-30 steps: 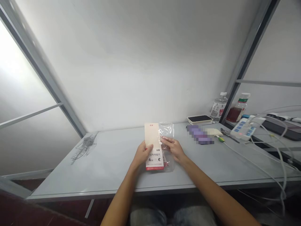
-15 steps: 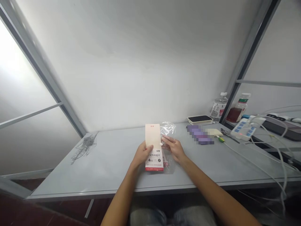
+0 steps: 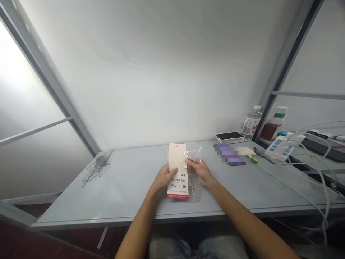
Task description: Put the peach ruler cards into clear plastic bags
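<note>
One printed card [image 3: 178, 189] lies against one clear plastic bag [image 3: 194, 189], the left hand [image 3: 164, 177] clamping the card, the right hand [image 3: 198, 171] pinching the bag, just apart

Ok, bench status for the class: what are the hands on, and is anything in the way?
Left hand on printed card. Right hand on clear plastic bag. Crumpled plastic off left, blurred purple item off right, neither touching.

Printed card [image 3: 177, 189]: shifted rightward and turned more upright, its lower edge brought nearer the front edge of the counter [image 3: 121, 190].
Clear plastic bag [image 3: 195, 190]: shifted along with the card, its crumpled top lowered.
Left hand [image 3: 165, 177]: moved slightly rightward.
Right hand [image 3: 198, 172]: moved slightly toward the front edge.
</note>
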Demonstrator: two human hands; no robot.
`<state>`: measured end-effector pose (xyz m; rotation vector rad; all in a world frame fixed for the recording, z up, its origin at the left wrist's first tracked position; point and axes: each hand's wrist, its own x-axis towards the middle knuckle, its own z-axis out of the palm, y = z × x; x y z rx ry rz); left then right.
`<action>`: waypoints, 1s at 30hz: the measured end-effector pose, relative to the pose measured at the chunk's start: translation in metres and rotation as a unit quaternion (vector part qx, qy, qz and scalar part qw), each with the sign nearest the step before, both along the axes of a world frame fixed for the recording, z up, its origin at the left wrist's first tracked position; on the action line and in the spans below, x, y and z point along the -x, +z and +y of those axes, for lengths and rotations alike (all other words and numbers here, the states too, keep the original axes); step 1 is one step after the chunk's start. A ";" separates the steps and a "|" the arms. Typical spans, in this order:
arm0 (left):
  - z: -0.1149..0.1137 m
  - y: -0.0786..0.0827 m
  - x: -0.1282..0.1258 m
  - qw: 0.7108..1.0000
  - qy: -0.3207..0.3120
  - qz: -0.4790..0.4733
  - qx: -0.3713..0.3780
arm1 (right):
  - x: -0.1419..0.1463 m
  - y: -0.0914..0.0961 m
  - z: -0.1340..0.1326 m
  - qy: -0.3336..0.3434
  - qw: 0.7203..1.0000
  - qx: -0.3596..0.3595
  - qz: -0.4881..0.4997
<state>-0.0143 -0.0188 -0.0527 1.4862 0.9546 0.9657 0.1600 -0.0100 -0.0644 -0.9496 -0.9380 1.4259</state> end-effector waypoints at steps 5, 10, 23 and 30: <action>0.003 0.003 0.001 0.997 0.055 -0.056 0.005 | 0.002 0.005 -0.006 0.081 0.996 -0.005 -0.030; 0.005 -0.001 0.003 0.991 0.091 -0.088 0.044 | 0.006 0.007 -0.011 0.134 0.990 -0.013 -0.048; 0.006 -0.001 0.002 0.987 0.076 -0.103 0.092 | 0.004 0.002 -0.011 0.144 0.987 -0.022 -0.065; 0.007 0.001 0.001 0.987 0.077 -0.093 0.104 | 0.004 0.004 -0.010 0.148 0.986 -0.013 -0.074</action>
